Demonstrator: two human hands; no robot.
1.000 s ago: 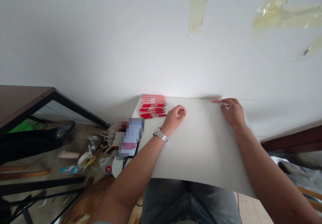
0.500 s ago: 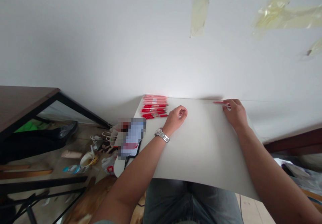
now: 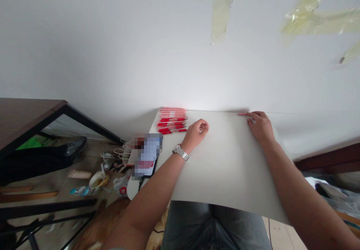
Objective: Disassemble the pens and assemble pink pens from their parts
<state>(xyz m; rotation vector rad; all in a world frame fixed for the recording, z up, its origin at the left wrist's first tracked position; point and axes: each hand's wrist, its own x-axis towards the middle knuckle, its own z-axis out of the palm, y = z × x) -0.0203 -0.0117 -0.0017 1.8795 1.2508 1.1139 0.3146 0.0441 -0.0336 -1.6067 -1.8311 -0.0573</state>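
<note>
A large white sheet (image 3: 225, 163) covers a small table in front of me. My left hand (image 3: 197, 132), with a metal watch on its wrist, rests curled on the sheet just right of a row of several red pens (image 3: 172, 120); what its fingers hold, if anything, is hidden. At the sheet's far right edge against the wall, my right hand (image 3: 260, 126) is closed on one red pen (image 3: 242, 114) whose tip sticks out to the left.
A blurred-out phone (image 3: 147, 154) lies at the table's left edge. On the floor to the left sit a cup (image 3: 97, 180), bags and clutter beside a dark wooden desk (image 3: 28, 117). Strips of tape (image 3: 221, 17) hang on the white wall.
Both hands stay almost where they were. The pen in my right hand has shifted slightly toward the wall; the view itself has only wobbled.
</note>
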